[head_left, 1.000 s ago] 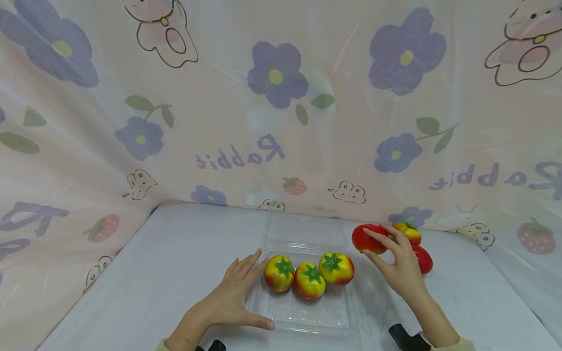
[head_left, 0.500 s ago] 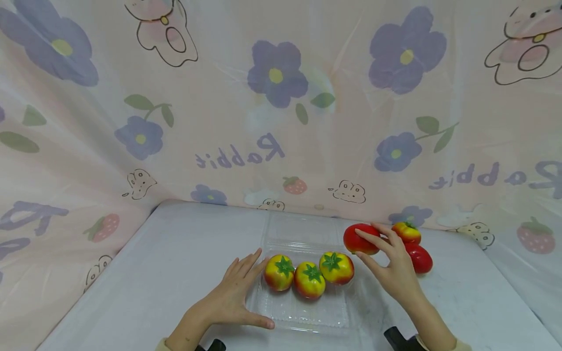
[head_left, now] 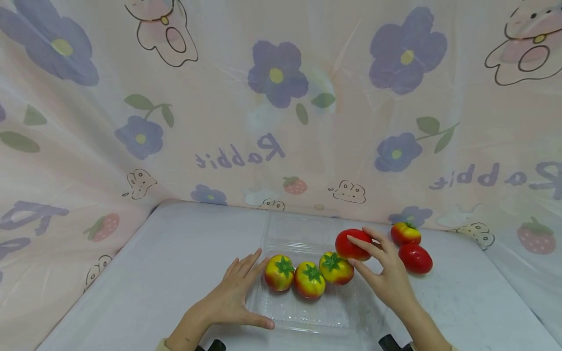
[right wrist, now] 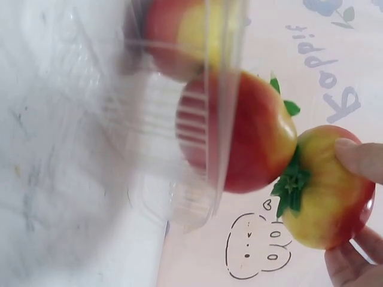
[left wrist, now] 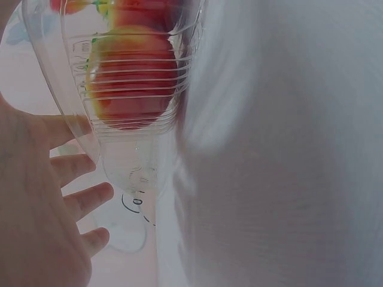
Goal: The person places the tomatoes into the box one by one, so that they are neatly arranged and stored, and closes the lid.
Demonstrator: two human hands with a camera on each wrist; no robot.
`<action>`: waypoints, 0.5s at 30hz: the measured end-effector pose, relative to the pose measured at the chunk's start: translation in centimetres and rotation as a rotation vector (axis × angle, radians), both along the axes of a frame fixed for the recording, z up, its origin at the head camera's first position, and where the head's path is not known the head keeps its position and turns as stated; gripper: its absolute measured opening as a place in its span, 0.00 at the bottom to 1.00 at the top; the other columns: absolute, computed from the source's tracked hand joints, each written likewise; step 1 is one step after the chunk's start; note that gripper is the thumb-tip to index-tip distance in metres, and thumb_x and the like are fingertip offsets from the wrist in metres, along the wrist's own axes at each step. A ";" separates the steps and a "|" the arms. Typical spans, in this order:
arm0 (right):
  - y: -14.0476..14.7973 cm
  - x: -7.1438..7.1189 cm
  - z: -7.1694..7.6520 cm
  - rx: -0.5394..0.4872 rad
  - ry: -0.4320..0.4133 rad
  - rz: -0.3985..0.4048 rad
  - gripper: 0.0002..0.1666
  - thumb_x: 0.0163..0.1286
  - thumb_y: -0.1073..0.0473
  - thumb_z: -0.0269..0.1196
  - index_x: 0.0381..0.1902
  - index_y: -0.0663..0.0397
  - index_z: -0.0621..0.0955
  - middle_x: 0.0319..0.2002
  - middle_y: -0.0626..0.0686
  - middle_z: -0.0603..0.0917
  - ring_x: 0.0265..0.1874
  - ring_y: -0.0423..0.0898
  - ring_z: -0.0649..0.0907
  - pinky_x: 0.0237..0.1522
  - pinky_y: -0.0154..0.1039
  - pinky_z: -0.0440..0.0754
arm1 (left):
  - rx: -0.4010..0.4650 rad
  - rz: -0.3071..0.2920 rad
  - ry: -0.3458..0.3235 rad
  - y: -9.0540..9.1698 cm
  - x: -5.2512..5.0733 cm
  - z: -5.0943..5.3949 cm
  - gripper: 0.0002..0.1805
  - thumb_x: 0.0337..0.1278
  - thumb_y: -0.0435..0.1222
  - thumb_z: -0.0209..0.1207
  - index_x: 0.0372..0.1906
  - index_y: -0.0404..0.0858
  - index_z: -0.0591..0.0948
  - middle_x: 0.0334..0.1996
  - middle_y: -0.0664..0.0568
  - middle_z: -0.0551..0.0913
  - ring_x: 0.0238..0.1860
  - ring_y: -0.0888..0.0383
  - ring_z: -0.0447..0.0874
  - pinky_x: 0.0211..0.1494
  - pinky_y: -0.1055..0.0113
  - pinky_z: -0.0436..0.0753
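My right hand (head_left: pixel 388 275) pinches a red tomato (head_left: pixel 352 244) between thumb and fingers, over the back right of a clear plastic clamshell box (head_left: pixel 316 314). In the right wrist view the held tomato (right wrist: pixel 329 203) shows its yellow side and green leafy top, turned toward the tomatoes in the box. Inside the box sit three yellow-red tomatoes: a left one (head_left: pixel 279 273), a middle one (head_left: pixel 310 281) and a right one (head_left: pixel 336 268). Whether the held one touches the right one is unclear. My left hand (head_left: pixel 232 300) spreads its fingers along the box's left side, thumb at the front corner.
The box's lid (head_left: pixel 303 229) lies folded back behind it. To the right on the white table (head_left: pixel 465 302) stand a yellow-red tomato (head_left: pixel 406 234) and a red tomato (head_left: pixel 415 259). A printed curtain (head_left: pixel 325 146) hangs behind the table.
My right hand has carried the red tomato leftward, from beside the other two at the right to over the box's back right. My left hand has stayed in place.
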State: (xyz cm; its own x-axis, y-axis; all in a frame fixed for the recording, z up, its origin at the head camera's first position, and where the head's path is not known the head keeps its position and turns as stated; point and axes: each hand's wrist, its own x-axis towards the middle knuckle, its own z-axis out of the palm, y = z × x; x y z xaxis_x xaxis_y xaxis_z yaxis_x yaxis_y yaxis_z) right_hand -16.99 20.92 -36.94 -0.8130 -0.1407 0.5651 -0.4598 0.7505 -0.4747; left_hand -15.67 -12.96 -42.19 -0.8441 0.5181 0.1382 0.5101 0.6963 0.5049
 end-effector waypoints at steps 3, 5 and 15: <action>-0.2 0.2 -0.1 -0.001 0.010 0.008 0.32 0.51 0.66 0.74 0.55 0.44 0.82 0.62 0.56 0.73 0.60 0.53 0.72 0.49 0.34 0.82 | 0.005 -0.003 0.007 0.0 0.0 -0.1 0.67 0.27 0.74 0.64 0.75 0.44 0.54 0.77 0.46 0.44 0.76 0.40 0.45 0.74 0.37 0.42; -0.3 0.3 -0.1 0.002 0.019 0.011 0.32 0.50 0.66 0.74 0.55 0.44 0.82 0.62 0.56 0.73 0.60 0.52 0.71 0.50 0.25 0.75 | 0.008 -0.003 0.009 0.0 0.0 -0.1 0.67 0.27 0.73 0.64 0.76 0.44 0.54 0.77 0.46 0.44 0.75 0.40 0.45 0.74 0.37 0.42; -1.3 1.0 0.1 -0.021 0.020 0.042 0.32 0.50 0.66 0.74 0.55 0.42 0.82 0.62 0.55 0.73 0.59 0.51 0.72 0.50 0.18 0.69 | 0.013 0.000 0.024 0.1 -0.1 -0.2 0.66 0.28 0.73 0.64 0.75 0.44 0.56 0.77 0.44 0.46 0.75 0.39 0.47 0.73 0.35 0.44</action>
State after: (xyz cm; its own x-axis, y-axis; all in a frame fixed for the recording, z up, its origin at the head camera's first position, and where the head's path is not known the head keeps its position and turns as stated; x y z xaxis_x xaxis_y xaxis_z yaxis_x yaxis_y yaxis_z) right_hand -16.03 19.61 -36.84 -0.7952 -0.1623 0.5843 -0.5000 0.7206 -0.4803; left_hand -15.76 -12.88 -42.43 -0.8406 0.5158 0.1653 0.5220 0.6899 0.5016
